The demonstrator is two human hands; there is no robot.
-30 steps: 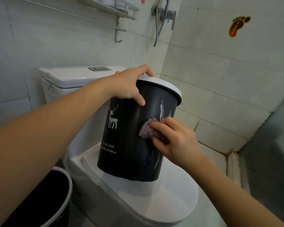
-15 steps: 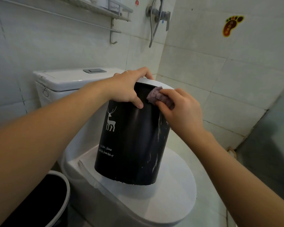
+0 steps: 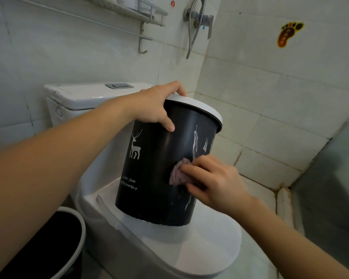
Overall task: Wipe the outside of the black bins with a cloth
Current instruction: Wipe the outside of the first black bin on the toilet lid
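The black bin [image 3: 161,168] stands on the closed toilet lid [image 3: 199,244], tipped so its white-rimmed mouth leans up and to the right. The left hand [image 3: 157,106] grips the rim, thumb on the wall. The right hand [image 3: 214,182] presses a purple cloth [image 3: 177,175] against the lower side (fingers seemingly curled over it). A second bin [image 3: 48,244] sits on the floor, lower left.
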